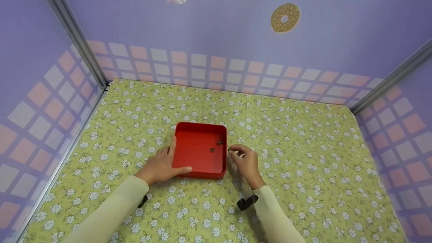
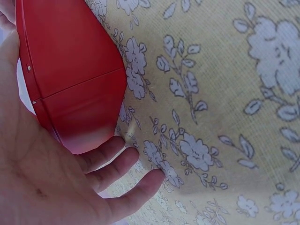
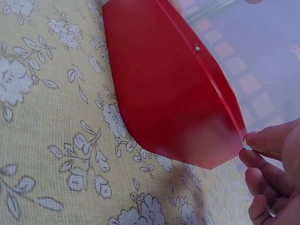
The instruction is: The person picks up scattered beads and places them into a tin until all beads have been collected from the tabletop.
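Note:
A shallow square red box [image 1: 199, 148] stands on the flowered cloth in the head view. Several small dark round marbles [image 1: 212, 150] lie inside it, most of them near its right wall. My left hand [image 1: 162, 165] rests against the box's near left corner, fingers along the outer left side and thumb on the front rim. Between thumb and index finger, my right hand [image 1: 246, 162] pinches a small clear glass marble [image 3: 247, 143] just outside the right wall, close to the rim. The other fingers of that hand are curled.
A yellow-green cloth [image 1: 303, 168] with white flowers covers the table. Purple walls [image 1: 219, 33] with pink and white squares enclose the back and both sides, joined by grey metal posts [image 1: 81, 44]. Each wrist wears a black strap [image 1: 247, 202].

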A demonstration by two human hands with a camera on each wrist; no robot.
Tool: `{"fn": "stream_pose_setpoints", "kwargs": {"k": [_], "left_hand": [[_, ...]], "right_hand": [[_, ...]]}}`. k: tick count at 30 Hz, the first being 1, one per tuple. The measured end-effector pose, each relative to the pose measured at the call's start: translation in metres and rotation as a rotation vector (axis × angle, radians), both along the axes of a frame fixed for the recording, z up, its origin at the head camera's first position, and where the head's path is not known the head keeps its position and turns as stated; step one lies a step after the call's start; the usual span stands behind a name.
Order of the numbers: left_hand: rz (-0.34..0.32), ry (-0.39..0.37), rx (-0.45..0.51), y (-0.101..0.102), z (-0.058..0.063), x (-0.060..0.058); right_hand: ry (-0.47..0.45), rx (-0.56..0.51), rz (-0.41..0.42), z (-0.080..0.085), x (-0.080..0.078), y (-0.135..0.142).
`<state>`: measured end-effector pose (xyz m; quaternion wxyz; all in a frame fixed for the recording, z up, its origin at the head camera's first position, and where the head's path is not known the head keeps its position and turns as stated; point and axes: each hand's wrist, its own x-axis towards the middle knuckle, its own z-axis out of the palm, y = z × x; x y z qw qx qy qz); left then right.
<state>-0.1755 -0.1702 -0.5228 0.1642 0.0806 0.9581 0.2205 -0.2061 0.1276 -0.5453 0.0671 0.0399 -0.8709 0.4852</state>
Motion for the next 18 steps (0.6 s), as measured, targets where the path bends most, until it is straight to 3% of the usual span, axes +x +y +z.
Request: {"fn": "stream_pose_setpoints", "kwargs": {"k": [18], "left_hand": [[-0.005, -0.021, -0.001, -0.0003, -0.0009, -0.0012]], "right_hand": [[0.033, -0.042, 0.032, 0.0033, 0.0013, -0.0026]]}}
